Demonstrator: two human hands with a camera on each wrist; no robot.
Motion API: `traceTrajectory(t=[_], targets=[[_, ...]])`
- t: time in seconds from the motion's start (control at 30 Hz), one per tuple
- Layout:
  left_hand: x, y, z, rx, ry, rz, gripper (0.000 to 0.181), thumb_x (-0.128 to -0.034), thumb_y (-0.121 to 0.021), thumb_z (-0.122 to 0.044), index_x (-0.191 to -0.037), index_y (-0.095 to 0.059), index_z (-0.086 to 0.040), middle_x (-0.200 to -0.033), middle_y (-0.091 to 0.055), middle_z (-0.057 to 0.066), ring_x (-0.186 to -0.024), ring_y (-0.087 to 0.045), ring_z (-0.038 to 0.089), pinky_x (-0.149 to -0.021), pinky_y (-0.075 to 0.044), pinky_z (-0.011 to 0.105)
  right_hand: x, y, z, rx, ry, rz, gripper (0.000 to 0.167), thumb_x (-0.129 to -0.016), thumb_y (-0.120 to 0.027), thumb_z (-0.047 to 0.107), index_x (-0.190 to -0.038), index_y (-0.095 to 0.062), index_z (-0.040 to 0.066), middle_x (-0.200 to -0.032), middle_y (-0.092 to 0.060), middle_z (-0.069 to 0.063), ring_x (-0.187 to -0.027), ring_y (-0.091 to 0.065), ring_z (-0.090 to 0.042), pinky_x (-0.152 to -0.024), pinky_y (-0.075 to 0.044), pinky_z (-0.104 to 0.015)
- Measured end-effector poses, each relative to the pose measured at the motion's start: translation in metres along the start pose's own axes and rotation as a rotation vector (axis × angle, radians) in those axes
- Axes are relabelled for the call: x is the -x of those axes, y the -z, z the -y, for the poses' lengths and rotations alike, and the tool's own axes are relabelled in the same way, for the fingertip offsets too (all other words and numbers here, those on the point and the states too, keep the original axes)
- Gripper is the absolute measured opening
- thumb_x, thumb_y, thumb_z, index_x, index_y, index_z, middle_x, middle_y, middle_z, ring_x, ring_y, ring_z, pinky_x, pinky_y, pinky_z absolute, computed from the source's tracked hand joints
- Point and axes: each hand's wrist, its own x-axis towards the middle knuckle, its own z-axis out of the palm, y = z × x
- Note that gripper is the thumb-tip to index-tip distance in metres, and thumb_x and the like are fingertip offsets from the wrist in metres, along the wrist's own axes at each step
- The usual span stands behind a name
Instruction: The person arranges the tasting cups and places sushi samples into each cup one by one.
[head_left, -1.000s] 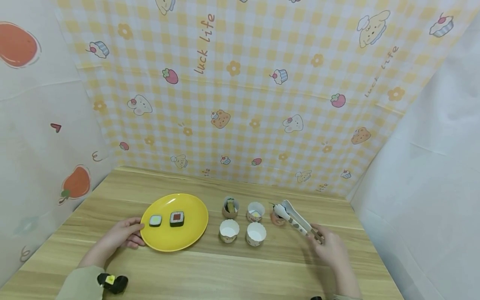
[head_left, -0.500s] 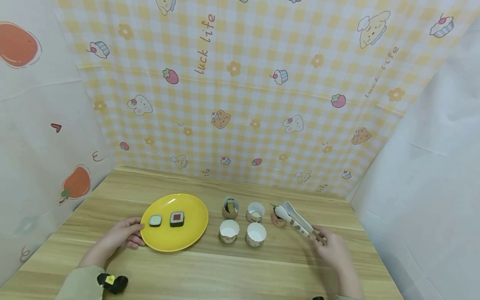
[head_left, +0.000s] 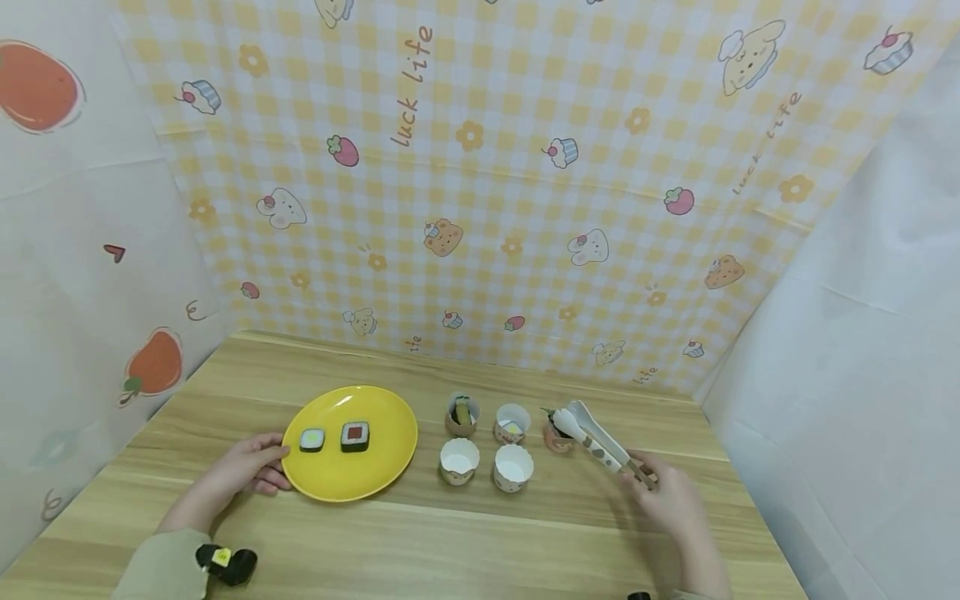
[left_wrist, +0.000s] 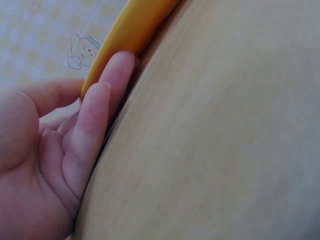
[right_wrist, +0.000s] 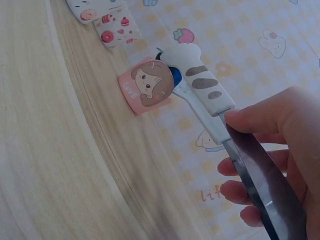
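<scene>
The left hand [head_left: 243, 468] pinches the left rim of a yellow plate [head_left: 337, 479], thumb on top and fingers beneath, as the left wrist view also shows. Two sushi pieces lie on the plate: a small one with a green centre [head_left: 312, 440] and a larger one with a red centre [head_left: 355, 436]. The right hand [head_left: 667, 496] holds white tongs [head_left: 600, 442] with grey spots. In the right wrist view the tong tips are at the mouth of a pink cup [right_wrist: 145, 86], by something dark and blue [right_wrist: 175, 76]; whether they grip it, I cannot tell.
Between plate and tongs stand several paper cups: a brown one [head_left: 461, 428] holding something green and dark, a white one [head_left: 512, 433] with a pale yellow piece, and two white ones [head_left: 459, 472] [head_left: 513, 479] in front. A patterned cloth [head_left: 480, 192] hangs behind the table [head_left: 420, 550].
The tongs and the right hand have shifted very slightly right. The left hand still holds the plate where it was.
</scene>
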Motion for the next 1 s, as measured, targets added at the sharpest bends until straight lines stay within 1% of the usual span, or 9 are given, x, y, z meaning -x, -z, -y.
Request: traceTrajectory(t=[0.2,0.37,0.5,0.63,0.8,1.0], targets=[[0.0012,-0.0003,-0.0011,-0.001,0.000,-0.003,0.059,-0.1012,-0.044,-0.016,-0.136,-0.017,0.023,-0.079,-0.065,0.010,-0.069,-0.068,0.024,-0.060,-0.057,0.033,0.0004,0.0009,-0.0019,-0.004,0.010,-0.007,0.044,-0.084,-0.074,0.019,-0.124,-0.062,0.006,-0.088,-0.065,-0.006,-0.050,-0.046,-0.012,-0.042,-0.039,-0.027],[0.0011,-0.0007,-0.0011,-0.004,0.001,-0.009,0.058,-0.1011,-0.044,-0.015,-0.136,-0.019,0.023,-0.080,-0.065,0.010,-0.070,-0.068,0.024,-0.060,-0.057,0.033,0.0003,0.0023,-0.0023,-0.012,0.010,-0.002,0.045,-0.084,-0.074,0.019,-0.125,-0.061,0.006,-0.091,-0.065,-0.008,-0.059,-0.052,-0.013,-0.048,-0.043,-0.028],[0.0009,-0.0011,-0.0004,-0.006,0.007,-0.018,0.057,-0.1011,-0.044,-0.015,-0.136,-0.019,0.023,-0.080,-0.065,0.010,-0.070,-0.068,0.024,-0.060,-0.057,0.033,0.0004,0.0046,-0.0006,-0.020,0.005,0.001,0.046,-0.085,-0.074,0.019,-0.126,-0.060,0.007,-0.094,-0.066,-0.009,-0.064,-0.055,-0.014,-0.052,-0.045,-0.030],[0.0008,-0.0011,-0.0007,-0.005,0.014,-0.024,0.058,-0.1009,-0.044,-0.015,-0.137,-0.019,0.023,-0.079,-0.065,0.010,-0.069,-0.068,0.024,-0.060,-0.057,0.033,0.0005,0.0060,0.0013,-0.010,0.012,-0.004,0.045,-0.084,-0.074,0.019,-0.126,-0.061,0.007,-0.093,-0.066,-0.009,-0.062,-0.053,-0.013,-0.051,-0.043,-0.030],[0.0005,-0.0005,0.0002,0.002,0.012,-0.015,0.059,-0.1007,-0.044,-0.015,-0.137,-0.018,0.023,-0.079,-0.065,0.011,-0.070,-0.068,0.024,-0.061,-0.057,0.033,0.0007,0.0056,0.0017,0.008,0.025,-0.018,0.045,-0.083,-0.075,0.020,-0.124,-0.062,0.008,-0.091,-0.066,-0.007,-0.059,-0.050,-0.012,-0.050,-0.040,-0.029],[0.0010,0.0001,-0.0011,0.003,0.017,-0.011,0.059,-0.1008,-0.044,-0.016,-0.137,-0.018,0.023,-0.079,-0.066,0.010,-0.070,-0.068,0.024,-0.061,-0.057,0.033,0.0018,0.0056,0.0025,0.008,0.030,-0.023,0.045,-0.084,-0.075,0.021,-0.125,-0.062,0.008,-0.092,-0.066,-0.007,-0.060,-0.051,-0.012,-0.051,-0.042,-0.029]])
